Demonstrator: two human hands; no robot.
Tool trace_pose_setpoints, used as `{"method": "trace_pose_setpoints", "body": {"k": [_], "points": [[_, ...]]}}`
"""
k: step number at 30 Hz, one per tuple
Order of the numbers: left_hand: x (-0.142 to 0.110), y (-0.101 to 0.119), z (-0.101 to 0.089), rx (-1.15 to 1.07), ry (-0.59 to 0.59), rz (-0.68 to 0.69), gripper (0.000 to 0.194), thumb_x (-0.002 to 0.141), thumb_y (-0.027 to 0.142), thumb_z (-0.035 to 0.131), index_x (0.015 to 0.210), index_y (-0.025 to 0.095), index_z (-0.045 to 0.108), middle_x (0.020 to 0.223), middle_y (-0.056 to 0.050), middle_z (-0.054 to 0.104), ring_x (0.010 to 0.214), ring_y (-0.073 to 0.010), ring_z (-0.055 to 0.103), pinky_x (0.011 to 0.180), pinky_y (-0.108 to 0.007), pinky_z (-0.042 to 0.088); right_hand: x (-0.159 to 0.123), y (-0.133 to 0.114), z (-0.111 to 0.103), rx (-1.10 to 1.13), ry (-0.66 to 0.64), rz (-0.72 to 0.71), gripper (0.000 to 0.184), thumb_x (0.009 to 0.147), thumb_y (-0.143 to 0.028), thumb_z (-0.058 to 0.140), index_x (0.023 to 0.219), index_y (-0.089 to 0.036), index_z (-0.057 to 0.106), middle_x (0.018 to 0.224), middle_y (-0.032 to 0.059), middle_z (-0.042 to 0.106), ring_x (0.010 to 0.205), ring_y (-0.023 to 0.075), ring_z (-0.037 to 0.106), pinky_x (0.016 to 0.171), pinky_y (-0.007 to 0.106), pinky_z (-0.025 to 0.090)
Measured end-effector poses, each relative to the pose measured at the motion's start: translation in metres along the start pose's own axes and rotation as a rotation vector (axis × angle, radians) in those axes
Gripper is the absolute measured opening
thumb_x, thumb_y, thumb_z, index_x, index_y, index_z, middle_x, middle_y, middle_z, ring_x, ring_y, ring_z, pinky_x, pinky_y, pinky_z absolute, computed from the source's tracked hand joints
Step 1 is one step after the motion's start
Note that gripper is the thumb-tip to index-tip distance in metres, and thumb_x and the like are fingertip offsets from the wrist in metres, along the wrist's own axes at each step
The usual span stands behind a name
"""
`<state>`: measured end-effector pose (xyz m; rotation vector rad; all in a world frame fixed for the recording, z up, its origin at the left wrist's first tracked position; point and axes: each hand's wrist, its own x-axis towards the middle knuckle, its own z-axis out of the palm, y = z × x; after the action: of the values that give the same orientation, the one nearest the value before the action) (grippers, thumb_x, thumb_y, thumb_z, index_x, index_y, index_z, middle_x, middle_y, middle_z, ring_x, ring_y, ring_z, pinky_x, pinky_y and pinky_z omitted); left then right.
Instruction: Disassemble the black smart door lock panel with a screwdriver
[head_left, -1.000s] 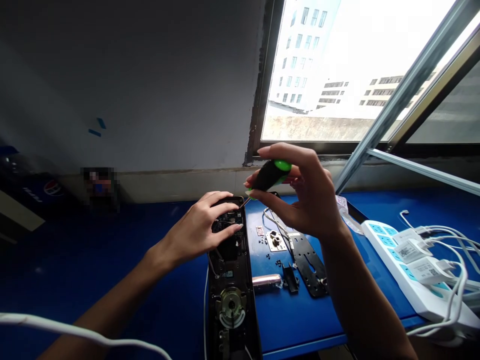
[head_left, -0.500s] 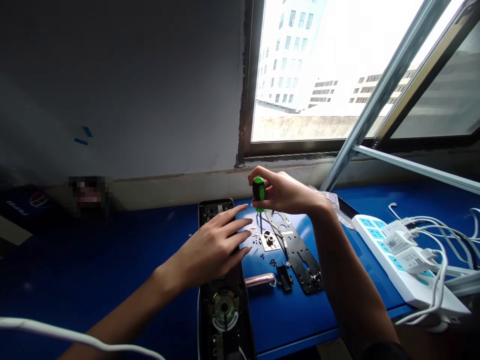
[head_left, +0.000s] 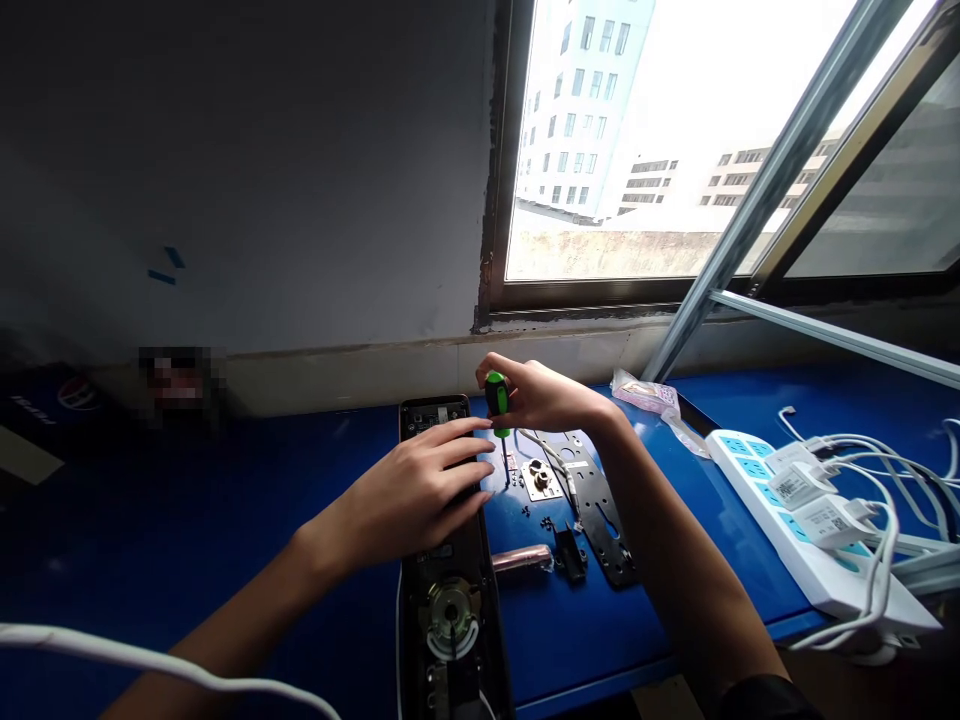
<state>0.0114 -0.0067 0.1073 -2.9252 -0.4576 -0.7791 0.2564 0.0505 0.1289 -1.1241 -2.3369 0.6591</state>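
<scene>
A screwdriver (head_left: pixel 498 402) with a green and black handle is held upright by my right hand (head_left: pixel 534 396). Its tip points down at the small screws (head_left: pixel 515 480) on the blue table, and a screw may be on it. My left hand (head_left: pixel 427 490) lies across a long black housing (head_left: pixel 489 610), fingers stretched and slightly spread, hiding its middle. Inside the housing's near end is a round metal part (head_left: pixel 450 607). Right of the screws are a square metal plate with a hub (head_left: pixel 540 480), a black mounting plate (head_left: pixel 600 510) with a cable, and a black bracket (head_left: pixel 570 555).
A pinkish wrapped cylinder (head_left: pixel 523 558) lies right of the housing. Further right stands a white power strip (head_left: pixel 757 485) with plugged-in adapters and cables. A plastic bag (head_left: pixel 649 392) is near the wall. A white cable (head_left: pixel 150 655) crosses the lower left. A metal frame (head_left: pixel 712 290) rises at the right.
My right hand has moved left and slightly down with the screwdriver, from beside the square plate to the small screws. My left hand has shifted slightly left.
</scene>
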Motion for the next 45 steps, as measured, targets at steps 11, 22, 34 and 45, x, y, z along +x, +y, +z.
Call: {"method": "trace_pose_setpoints", "body": {"k": [11, 22, 34, 45], "points": [[-0.012, -0.011, -0.024, -0.131, 0.161, -0.086, 0.026, 0.095, 0.018, 0.068, 0.121, 0.019, 0.070, 0.117, -0.010, 0.071, 0.125, -0.0261, 0.059, 0.102, -0.042, 0.058, -0.023, -0.034, -0.029, 0.196, 0.211, -0.086, 0.056, 0.085, -0.032, 0.076, 0.134, -0.026, 0.048, 0.084, -0.0034, 0.065, 0.075, 0.0170, 0.072, 0.063, 0.029, 0.062], [-0.058, -0.006, 0.014, -0.058, 0.520, -0.356, 0.026, 0.096, 0.016, 0.061, 0.119, 0.025, 0.069, 0.121, -0.008, 0.059, 0.112, -0.0242, 0.058, 0.091, -0.041, 0.055, -0.030, -0.084, -0.013, 0.266, 0.558, -0.330, 0.057, 0.086, -0.029, 0.077, 0.132, -0.033, 0.044, 0.087, -0.0053, 0.067, 0.077, 0.0196, 0.078, 0.066, 0.033, 0.070], [-0.081, 0.008, 0.029, -0.151, 0.480, -0.391, 0.034, 0.096, 0.023, 0.065, 0.130, 0.025, 0.064, 0.114, -0.007, 0.054, 0.105, -0.0216, 0.059, 0.088, -0.038, 0.056, -0.016, -0.091, 0.011, 0.295, 0.725, -0.311, 0.051, 0.088, -0.030, 0.075, 0.129, -0.032, 0.044, 0.091, -0.0017, 0.069, 0.078, 0.0222, 0.077, 0.069, 0.040, 0.069], [-0.074, 0.009, 0.035, -0.143, 0.543, -0.388, 0.019, 0.094, 0.021, 0.072, 0.113, 0.024, 0.071, 0.109, -0.006, 0.062, 0.100, -0.0194, 0.061, 0.081, -0.036, 0.057, -0.013, -0.096, 0.021, 0.257, 0.785, -0.377, 0.048, 0.088, -0.029, 0.075, 0.126, -0.032, 0.047, 0.101, 0.0003, 0.066, 0.083, 0.0206, 0.076, 0.076, 0.040, 0.069]]}}
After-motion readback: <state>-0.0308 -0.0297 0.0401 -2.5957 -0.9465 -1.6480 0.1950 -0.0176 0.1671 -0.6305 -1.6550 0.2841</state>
